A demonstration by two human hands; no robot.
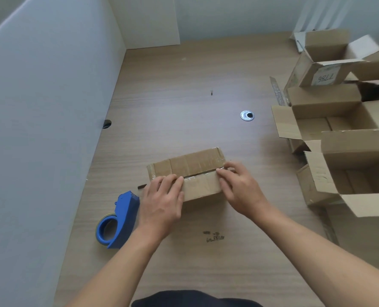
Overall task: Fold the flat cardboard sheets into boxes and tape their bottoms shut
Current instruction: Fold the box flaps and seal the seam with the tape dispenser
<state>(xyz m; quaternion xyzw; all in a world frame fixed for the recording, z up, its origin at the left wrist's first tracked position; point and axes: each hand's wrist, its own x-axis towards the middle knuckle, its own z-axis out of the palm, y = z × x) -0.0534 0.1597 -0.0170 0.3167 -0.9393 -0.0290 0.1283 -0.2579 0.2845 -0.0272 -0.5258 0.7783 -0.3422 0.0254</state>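
"7786" on box label (323, 79)

Brown cardboard box (193, 167), flaps closed, mid-table

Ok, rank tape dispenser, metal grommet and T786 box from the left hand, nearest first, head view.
1. Tape dispenser, just left of the left hand.
2. Metal grommet, mid-desk, beyond.
3. T786 box, far right.

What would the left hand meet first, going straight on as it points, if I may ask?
The left hand rests on the cardboard box; ahead lies its far flap, then seemingly bare desk.
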